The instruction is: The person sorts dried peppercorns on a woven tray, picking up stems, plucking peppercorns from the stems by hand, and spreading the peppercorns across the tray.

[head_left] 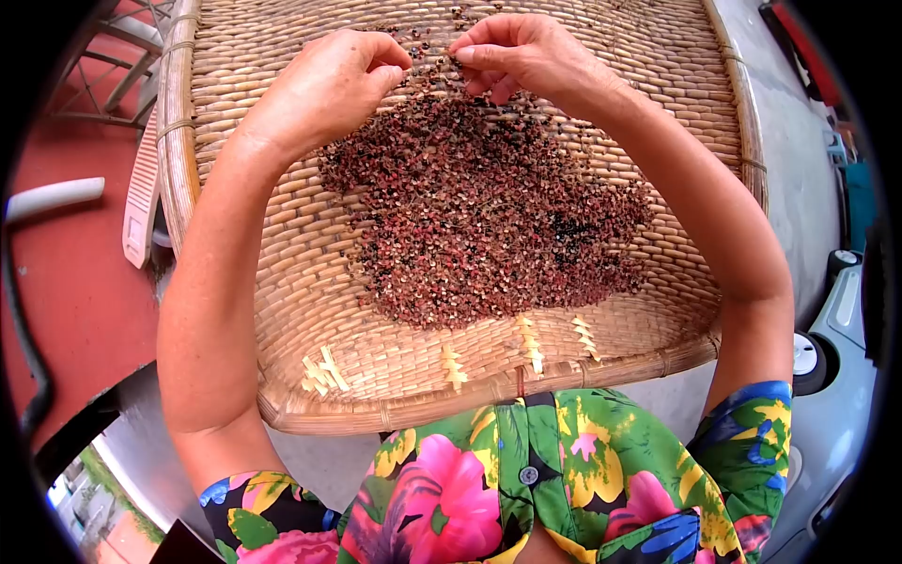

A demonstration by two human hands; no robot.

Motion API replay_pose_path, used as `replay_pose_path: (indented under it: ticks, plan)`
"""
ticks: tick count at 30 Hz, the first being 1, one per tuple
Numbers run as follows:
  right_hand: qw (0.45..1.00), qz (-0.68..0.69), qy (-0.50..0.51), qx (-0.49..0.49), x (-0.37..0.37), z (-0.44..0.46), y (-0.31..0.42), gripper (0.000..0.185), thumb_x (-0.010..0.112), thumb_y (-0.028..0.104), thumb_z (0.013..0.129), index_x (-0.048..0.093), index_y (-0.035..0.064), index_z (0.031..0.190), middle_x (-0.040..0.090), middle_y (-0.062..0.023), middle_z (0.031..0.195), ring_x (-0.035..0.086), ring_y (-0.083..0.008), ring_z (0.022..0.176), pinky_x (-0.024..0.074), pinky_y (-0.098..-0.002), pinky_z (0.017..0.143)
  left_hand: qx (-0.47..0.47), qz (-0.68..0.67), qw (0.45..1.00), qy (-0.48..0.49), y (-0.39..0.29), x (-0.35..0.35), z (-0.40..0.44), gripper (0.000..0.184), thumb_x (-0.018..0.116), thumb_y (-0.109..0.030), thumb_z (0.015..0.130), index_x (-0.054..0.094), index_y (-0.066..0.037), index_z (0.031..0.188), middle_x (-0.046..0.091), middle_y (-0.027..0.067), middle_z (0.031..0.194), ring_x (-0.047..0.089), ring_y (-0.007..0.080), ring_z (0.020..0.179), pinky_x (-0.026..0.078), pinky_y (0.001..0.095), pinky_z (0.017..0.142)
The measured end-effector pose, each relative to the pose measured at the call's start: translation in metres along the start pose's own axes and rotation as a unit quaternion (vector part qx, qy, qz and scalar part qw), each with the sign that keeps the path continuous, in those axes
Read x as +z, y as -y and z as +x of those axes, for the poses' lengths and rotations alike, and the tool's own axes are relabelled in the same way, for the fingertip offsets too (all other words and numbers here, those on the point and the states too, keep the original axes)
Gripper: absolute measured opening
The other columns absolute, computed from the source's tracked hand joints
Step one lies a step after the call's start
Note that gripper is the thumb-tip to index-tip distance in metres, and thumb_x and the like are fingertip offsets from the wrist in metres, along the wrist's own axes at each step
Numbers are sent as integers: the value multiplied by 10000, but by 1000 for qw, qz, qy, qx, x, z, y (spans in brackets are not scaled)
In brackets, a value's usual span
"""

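A heap of dried reddish-brown husks and black seeds (470, 216), which look like Sichuan peppercorns, is spread over a woven bamboo tray (291, 273). Past the heap's far edge, my left hand (329, 85) has its thumb and fingers pinched together. My right hand (536, 61) faces it from the right, its thumb and index finger also pinched and the other fingers curled. Whatever sits between the fingertips of either hand is too small to make out. A few dark loose grains lie on the weave between both hands.
Pale strips (453, 365) are woven into the tray's near end, close to my flowered shirt (442, 498). On the left are a red floor (85, 310), a pale slatted plastic piece (141, 197) and a white pipe (56, 197). A light-blue vehicle (836, 367) stands at the right.
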State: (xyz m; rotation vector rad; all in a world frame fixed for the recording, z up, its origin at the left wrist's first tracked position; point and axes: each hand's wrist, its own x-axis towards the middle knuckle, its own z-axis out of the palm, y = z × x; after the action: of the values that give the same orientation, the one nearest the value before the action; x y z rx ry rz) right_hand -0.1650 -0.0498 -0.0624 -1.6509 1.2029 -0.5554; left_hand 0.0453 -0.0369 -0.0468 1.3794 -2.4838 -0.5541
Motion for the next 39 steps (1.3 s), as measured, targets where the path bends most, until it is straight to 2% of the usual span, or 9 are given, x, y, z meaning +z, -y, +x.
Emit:
replay_pose_path:
  ticks: [5, 11, 13, 15, 23, 25, 28, 35, 39]
  plan:
    - [991, 134, 15, -13, -1, -4, 6, 197, 584, 190, 814, 589, 16, 906, 610, -71, 832, 602, -127, 685, 515, -241, 638, -106, -274, 954, 62, -17, -6, 2, 272, 521, -215, 855, 564, -32, 1050, 597, 22, 858, 562, 71, 763, 473, 192, 600]
    - [987, 150, 22, -57, 5, -6, 13, 251, 644, 219, 772, 599, 15, 911, 609, -71, 815, 598, -126, 716, 513, -244, 653, -107, -356, 927, 44, -18, -5, 5, 217, 546, -212, 845, 571, -13, 928, 593, 46, 793, 574, 85, 681, 486, 202, 598]
    - [979, 194, 32, -48, 4, -5, 13, 249, 615, 223, 797, 592, 16, 934, 612, -79, 827, 599, -135, 744, 512, -252, 668, -147, -448, 881, 22, -21, -7, 4, 200, 540, -193, 848, 560, -8, 919, 580, 48, 758, 573, 92, 664, 498, 206, 588]
    - [958, 283, 45, -26, 4, -6, 14, 258, 582, 228, 823, 579, 18, 973, 616, -80, 832, 600, -141, 759, 510, -259, 684, -147, -456, 878, 17, -19, -7, 4, 188, 536, -185, 849, 552, -5, 899, 572, 48, 751, 572, 98, 659, 507, 208, 578]
    - [976, 208, -38, -45, 2, -6, 12, 167, 544, 194, 850, 569, 41, 913, 594, -39, 858, 601, -114, 772, 515, -237, 690, -157, -495, 855, 13, -18, -11, 5, 180, 552, -188, 840, 551, -12, 877, 562, 53, 761, 561, 97, 651, 515, 213, 567]
    - [980, 194, -33, -43, 0, -4, 8, 219, 559, 254, 841, 576, 46, 911, 584, -22, 868, 580, -101, 804, 487, -233, 715, -156, -496, 854, 6, -17, -12, 5, 179, 550, -188, 842, 552, -13, 878, 562, 51, 756, 561, 93, 651, 513, 209, 559]
    - [991, 47, -88, -88, 1, -2, 7, 419, 598, 472, 764, 626, 67, 866, 579, -5, 745, 498, -78, 683, 400, -250, 591, -157, -490, 857, -4, -18, -12, 5, 172, 546, -184, 844, 552, -15, 874, 564, 48, 755, 560, 91, 649, 512, 204, 553]
    - [979, 185, -38, -71, 17, -3, 13, 239, 622, 293, 792, 613, 56, 823, 569, 16, 719, 500, -61, 698, 409, -222, 653, -146, -493, 857, -11, -19, -12, 5, 147, 533, -164, 848, 545, -19, 871, 569, 47, 759, 569, 99, 653, 515, 207, 558]
    - [957, 282, -32, -66, 15, -2, 15, 166, 599, 227, 812, 597, 61, 811, 578, 14, 745, 514, -59, 715, 428, -218, 680, -146, -565, 812, 0, -12, -17, 4, 152, 518, -168, 853, 544, -20, 872, 571, 56, 763, 580, 111, 662, 519, 217, 564]
